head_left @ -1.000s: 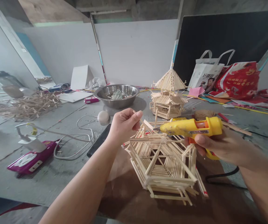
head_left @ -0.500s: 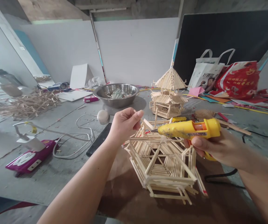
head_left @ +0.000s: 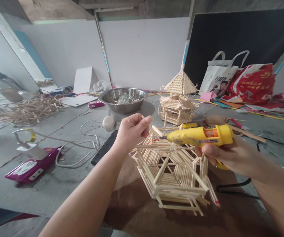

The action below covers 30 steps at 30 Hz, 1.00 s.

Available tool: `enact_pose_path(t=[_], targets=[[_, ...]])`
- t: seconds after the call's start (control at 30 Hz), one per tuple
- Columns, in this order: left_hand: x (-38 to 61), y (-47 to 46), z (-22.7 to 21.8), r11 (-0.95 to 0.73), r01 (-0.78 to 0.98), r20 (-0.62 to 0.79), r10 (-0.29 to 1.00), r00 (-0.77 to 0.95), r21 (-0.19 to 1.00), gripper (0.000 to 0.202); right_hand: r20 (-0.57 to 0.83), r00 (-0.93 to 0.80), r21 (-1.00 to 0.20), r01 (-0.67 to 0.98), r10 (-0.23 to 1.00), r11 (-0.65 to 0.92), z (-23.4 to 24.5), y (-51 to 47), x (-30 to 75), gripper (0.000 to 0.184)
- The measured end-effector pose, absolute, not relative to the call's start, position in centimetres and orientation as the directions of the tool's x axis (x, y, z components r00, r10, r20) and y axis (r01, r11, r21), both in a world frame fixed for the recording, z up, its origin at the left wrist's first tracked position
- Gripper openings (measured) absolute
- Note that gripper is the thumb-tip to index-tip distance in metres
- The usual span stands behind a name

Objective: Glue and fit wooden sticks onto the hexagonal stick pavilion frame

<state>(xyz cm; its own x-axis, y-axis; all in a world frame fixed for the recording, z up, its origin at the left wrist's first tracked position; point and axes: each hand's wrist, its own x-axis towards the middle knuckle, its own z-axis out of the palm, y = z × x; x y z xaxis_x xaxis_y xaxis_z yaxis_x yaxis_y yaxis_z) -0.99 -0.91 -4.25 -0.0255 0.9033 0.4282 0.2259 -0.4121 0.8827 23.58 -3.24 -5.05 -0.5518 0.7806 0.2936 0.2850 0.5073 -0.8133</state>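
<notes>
A yellow glue gun (head_left: 196, 135) is gripped in my right hand (head_left: 227, 154), its nozzle pointing left at the far side of a wooden stick frame (head_left: 168, 191). The frame is many-sided, built of thin pale sticks, and sits on a brown board (head_left: 127, 210). My left hand (head_left: 134, 130) pinches a thin wooden stick (head_left: 150, 121) between thumb and fingers at the frame's far left edge. The stick's lower end is close to the nozzle; whether they touch I cannot tell.
Behind the frame stands a stick pagoda model (head_left: 179, 98). A steel basin (head_left: 123, 100), a black phone (head_left: 104, 148) and a purple power strip (head_left: 33, 166) with a white cable are to the left. Bags (head_left: 250, 82) lean at the back right.
Both hands stay almost in place. The glue gun has shifted very slightly left and down; the view itself has moved a little.
</notes>
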Motion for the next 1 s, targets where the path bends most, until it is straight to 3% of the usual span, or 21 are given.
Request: enact_pose_path(t=[1.0], targets=[[-1.29, -0.83, -4.26, -0.449, 0.247, 0.465, 0.885, -0.011, 0.859, 0.035, 0.265, -0.554, -0.768, 0.373, 0.789, 0.52, -4.53, -3.47, 23.71, 0.03]])
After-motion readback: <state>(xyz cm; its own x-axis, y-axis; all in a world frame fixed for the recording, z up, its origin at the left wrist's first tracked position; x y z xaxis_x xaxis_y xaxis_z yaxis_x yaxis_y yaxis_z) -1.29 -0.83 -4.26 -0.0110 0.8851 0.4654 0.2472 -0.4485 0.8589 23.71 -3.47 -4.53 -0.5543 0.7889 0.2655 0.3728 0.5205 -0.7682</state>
